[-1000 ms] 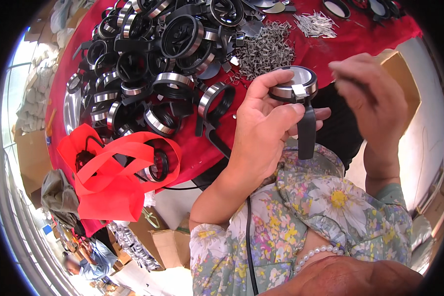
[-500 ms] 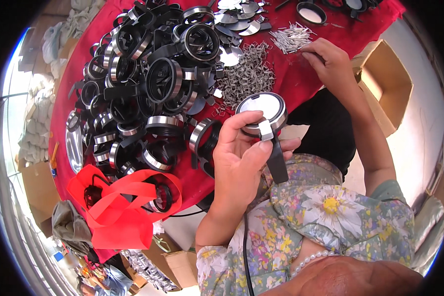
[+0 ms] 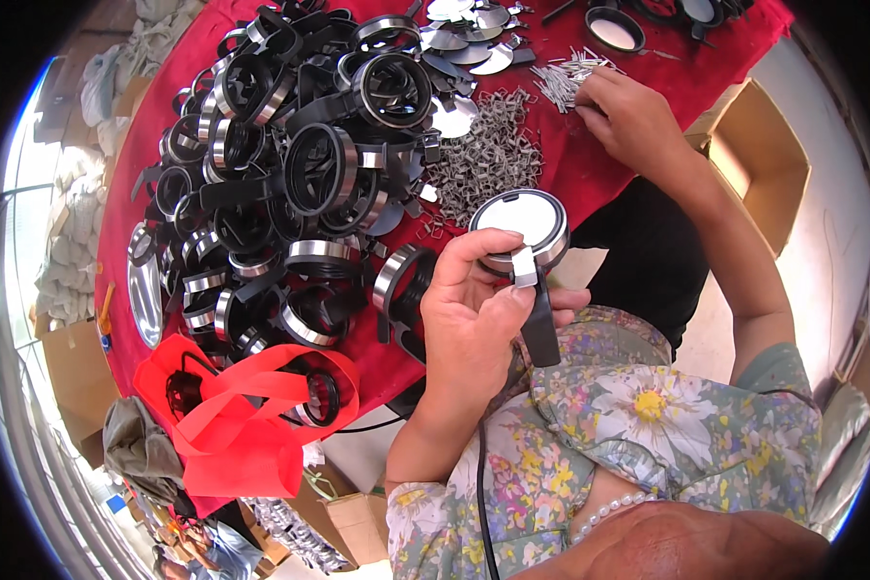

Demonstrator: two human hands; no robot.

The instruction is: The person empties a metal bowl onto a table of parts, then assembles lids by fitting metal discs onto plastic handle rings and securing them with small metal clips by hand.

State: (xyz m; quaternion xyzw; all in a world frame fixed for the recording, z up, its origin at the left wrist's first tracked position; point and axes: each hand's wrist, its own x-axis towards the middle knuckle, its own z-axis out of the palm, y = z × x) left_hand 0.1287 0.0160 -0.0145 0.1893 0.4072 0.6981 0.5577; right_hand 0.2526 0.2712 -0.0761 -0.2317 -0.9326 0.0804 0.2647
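My left hand (image 3: 474, 324) holds a round metal-banded lid (image 3: 518, 227) with a bright disc inside a black rim. A silver hinge tab joins it to a black handle (image 3: 541, 333) that points down toward my lap. My left thumb presses at the tab while the forefinger lies along the rim. My right hand (image 3: 638, 121) reaches to the near edge of a pile of thin silver pins (image 3: 565, 77), fingers curled; whatever is between its fingertips is hidden. Close by lies a heap of small bent metal clips (image 3: 485, 150).
Black rings with silver bands and handles (image 3: 319, 169) cover much of the red cloth (image 3: 590, 164). Flat metal discs (image 3: 474, 48) lie at the far side. A red bag (image 3: 246, 464) sits at the left front, and an open cardboard box (image 3: 764, 164) stands on the right.
My right hand has moved slightly left, onto the edge of the pins. The held lid has shifted a little toward me and right, still in my left hand.
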